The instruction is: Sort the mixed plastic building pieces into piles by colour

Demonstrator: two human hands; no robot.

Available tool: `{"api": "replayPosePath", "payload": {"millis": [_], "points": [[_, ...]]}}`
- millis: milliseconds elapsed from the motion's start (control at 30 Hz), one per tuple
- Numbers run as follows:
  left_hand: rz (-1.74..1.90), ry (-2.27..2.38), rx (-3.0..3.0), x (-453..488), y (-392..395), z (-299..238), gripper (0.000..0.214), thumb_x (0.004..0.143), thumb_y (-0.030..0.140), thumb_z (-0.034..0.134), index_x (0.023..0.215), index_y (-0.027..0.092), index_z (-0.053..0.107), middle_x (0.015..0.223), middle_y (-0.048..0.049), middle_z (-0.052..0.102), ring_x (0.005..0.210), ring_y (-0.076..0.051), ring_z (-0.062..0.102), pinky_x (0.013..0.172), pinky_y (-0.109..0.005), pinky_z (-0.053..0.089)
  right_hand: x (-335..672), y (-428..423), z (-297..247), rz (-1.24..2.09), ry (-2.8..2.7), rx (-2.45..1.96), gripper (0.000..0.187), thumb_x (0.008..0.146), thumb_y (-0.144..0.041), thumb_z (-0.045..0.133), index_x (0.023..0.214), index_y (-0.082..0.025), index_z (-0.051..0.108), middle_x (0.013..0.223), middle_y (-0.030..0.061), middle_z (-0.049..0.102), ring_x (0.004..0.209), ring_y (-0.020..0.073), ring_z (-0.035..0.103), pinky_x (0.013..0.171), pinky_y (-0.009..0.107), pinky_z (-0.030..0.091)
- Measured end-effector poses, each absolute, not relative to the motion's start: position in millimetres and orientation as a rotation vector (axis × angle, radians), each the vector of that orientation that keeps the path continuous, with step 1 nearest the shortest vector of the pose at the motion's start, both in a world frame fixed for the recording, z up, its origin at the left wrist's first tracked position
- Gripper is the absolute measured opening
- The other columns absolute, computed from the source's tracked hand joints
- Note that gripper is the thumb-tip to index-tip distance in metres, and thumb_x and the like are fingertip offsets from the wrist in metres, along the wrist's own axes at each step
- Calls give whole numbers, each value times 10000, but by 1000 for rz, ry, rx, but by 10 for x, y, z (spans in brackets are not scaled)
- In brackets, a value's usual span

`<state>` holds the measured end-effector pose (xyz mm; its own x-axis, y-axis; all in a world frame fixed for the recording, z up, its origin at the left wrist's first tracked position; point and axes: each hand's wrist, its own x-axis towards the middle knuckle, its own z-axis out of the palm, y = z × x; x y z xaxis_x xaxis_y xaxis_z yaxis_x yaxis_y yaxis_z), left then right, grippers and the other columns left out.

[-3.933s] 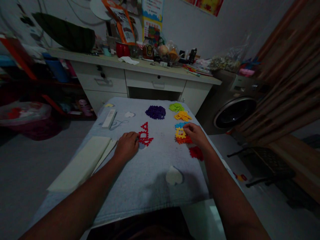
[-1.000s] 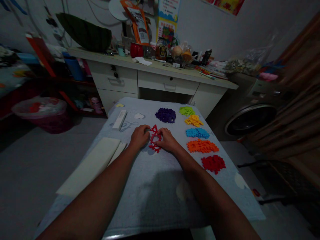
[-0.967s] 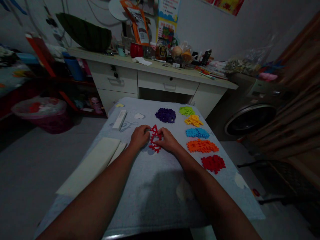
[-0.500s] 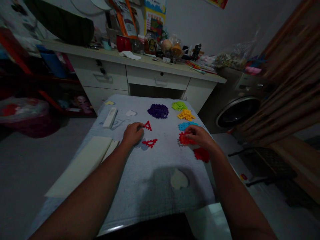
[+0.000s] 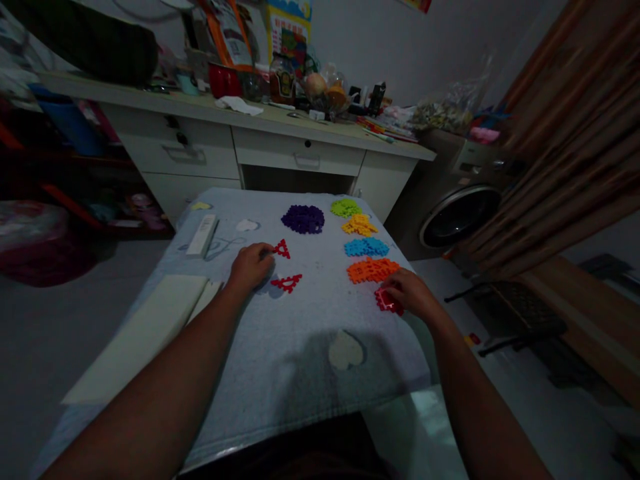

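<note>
My left hand (image 5: 251, 265) is closed, pinching a red triangular toothed plastic building piece (image 5: 282, 249) by its left corner. Just below it on the cloth lies a second red toothed building piece (image 5: 287, 283). At the right edge of the table, my right hand (image 5: 410, 293) has its fingertips closed on a red building piece (image 5: 387, 301) at the small red pile; the fingers partly cover that pile. Above this hand is a pile of orange pieces (image 5: 371, 270), then blue pieces (image 5: 366, 247), yellow pieces (image 5: 359, 225) and green pieces (image 5: 346, 207).
Dark purple pieces (image 5: 303, 219) form a round pile at the table's far middle. A white box (image 5: 203, 236) and a folded pale sheet (image 5: 137, 337) lie on the left. Behind stands a cluttered white desk (image 5: 300, 143); a washing machine (image 5: 453, 193) is to its right.
My right hand has moved from the orange pile down to the red pile. My left hand keeps its pinch on the red triangular piece. The whole view has shifted slightly.
</note>
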<state>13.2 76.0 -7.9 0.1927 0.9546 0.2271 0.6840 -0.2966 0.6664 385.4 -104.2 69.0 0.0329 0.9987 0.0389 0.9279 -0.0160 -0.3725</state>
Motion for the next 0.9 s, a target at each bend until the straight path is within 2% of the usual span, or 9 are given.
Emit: {"api": "replayPosePath", "payload": {"millis": [67,200,433,567,700,900], "points": [[868,1528,2062,131,759,-80,343,776,288,533,1066,209,699,1055,-102,719,1001,-268,639,937,-415,485,3827,-1027,679,184,-2026,-2080,159,785,-144,583,822,-164,736,918,105,688,909,218,618,878,332,446],[875,1535,2061,132,760,-82,337,770,277,532,1056,213,699,1061,-92,719,996,-265,634,941,-417,484,3677,-955,706,38,-2036,-2092,153,838,-164,591,894,-159,733,949,122,673,927,233,592,897,358,421],[889,1518,2055,147,732,-44,321,765,236,533,1037,224,703,1083,-80,722,1026,-246,636,974,-400,474,2755,-594,795,350,-2285,-1664,139,875,-190,631,991,-169,705,957,91,661,909,209,578,860,336,424],[896,1524,2042,158,718,-27,325,769,241,524,1040,216,701,1060,-72,726,1010,-237,640,958,-386,481,2201,-398,624,335,-2390,-1552,248,885,-274,661,1104,-161,683,1126,122,618,1050,238,543,954,373,408],[915,1494,2051,160,710,-14,329,771,238,519,1040,201,705,1051,-78,727,1008,-234,640,965,-376,478,1947,-299,325,241,-2309,-1575,353,928,-348,612,1228,-161,618,1287,146,547,1150,276,479,999,423,392],[889,1552,2064,162,698,-16,327,779,238,523,1052,225,703,1087,-63,721,1038,-240,628,981,-385,470,1962,-275,133,257,-2251,-1571,280,910,-340,642,1141,-183,641,1169,115,572,1084,265,486,959,405,402]]}}
